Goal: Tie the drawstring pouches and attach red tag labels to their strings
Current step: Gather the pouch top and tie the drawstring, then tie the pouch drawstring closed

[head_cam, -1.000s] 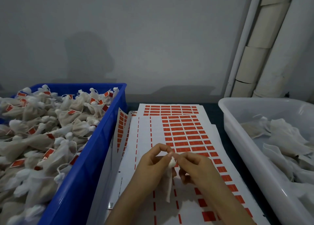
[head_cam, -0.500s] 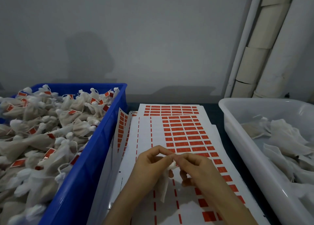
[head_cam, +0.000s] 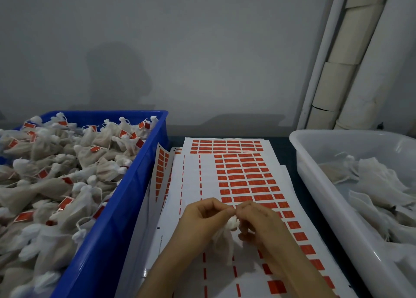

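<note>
**Soft pouch, pinched at the neck**

The blue crate [head_cam: 126, 198] on the left is heaped with tied pouches [head_cam: 67, 180] already carrying red tags; the white tub [head_cam: 315, 169] on the right holds limp, flat ones that look untied. Between them, sheets of red labels [head_cam: 243, 176] cover the worktop.

Over those sheets the left hand [head_cam: 202, 219] and right hand [head_cam: 261, 223] meet, fingers clenched in a pinch at the gathered neck of one small pouch [head_cam: 222, 241], which hangs down between the wrists, just above the paper.

It looks like thin, gauzy cloth: light, soft, crumpling easily and holding no shape. Best hold is probably the bunched neck, where the fabric is thickest. The string itself is too fine to make out, and would likely slip unless nipped by the fingertips. The labels look thin and liable to curl once peeled.
</note>
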